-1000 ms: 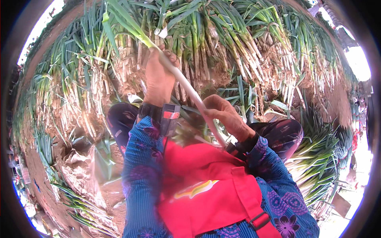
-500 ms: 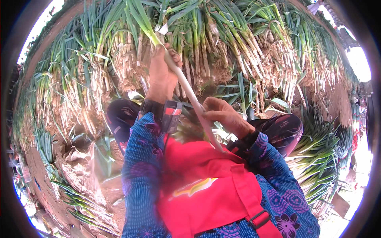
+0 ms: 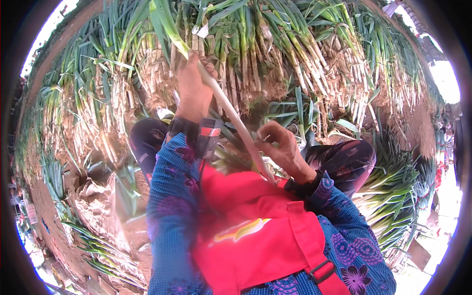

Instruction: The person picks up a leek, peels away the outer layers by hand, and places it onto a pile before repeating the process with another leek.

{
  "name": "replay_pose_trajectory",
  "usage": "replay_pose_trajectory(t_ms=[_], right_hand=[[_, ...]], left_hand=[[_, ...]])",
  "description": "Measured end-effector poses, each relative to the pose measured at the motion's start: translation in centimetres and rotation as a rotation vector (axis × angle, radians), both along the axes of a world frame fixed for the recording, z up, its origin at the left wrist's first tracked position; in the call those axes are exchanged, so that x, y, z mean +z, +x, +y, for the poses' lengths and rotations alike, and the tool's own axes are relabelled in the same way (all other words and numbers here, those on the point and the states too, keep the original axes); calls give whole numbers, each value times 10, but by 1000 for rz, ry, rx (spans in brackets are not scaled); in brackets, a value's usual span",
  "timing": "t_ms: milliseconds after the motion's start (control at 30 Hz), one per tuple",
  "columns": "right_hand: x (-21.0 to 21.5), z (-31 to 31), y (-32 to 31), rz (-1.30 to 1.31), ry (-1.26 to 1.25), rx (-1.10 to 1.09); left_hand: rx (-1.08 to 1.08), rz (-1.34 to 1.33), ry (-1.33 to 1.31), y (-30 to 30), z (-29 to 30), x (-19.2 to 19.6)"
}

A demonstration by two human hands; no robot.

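Note:
A long leek point(image 3: 230, 107), with a white shaft and green leaves at its top, slants down across my lap. My left hand point(image 3: 194, 88) is wrapped around its upper shaft, just below the leaves. The lower end reaches the red apron point(image 3: 260, 236) over my lap, and the very tip is hard to make out. Beside the lower shaft, my right hand point(image 3: 284, 149) has bent fingers, with thumb and forefinger a little apart. Nothing shows between them.
Bundles of leeks with soil on their roots point(image 3: 255, 73) stand in a wide arc ahead of me. Cleaner white leeks point(image 3: 388, 196) lie in a pile at my right. On the left are a crumpled pale sack point(image 3: 98, 206) and loose leeks point(image 3: 108, 255).
My right hand has come off the shaft, shifting slightly right, and its fingers have parted. My left hand has moved a little left and down with the leek.

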State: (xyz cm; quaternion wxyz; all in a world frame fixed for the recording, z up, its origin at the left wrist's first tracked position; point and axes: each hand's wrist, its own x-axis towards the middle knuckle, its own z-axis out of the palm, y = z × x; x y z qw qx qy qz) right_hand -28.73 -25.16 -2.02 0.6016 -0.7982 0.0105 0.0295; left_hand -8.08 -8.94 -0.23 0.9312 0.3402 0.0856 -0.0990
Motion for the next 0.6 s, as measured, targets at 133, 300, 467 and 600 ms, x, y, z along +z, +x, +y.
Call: replay_pose_trajectory(t_ms=[133, 300, 467, 600], right_hand=[[1, -1, 5, 147, 472, -29], [19, 10, 11, 263, 447, 18], [0, 9, 14, 253, 437, 51], [3, 6, 14, 272, 473, 108]], left_hand=[[22, -13, 21, -1, 4, -2], [15, 8, 51, -7, -5, -2], [18, -22, 51, -9, -14, 0], [55, -1, 94, -9, -16, 1]])
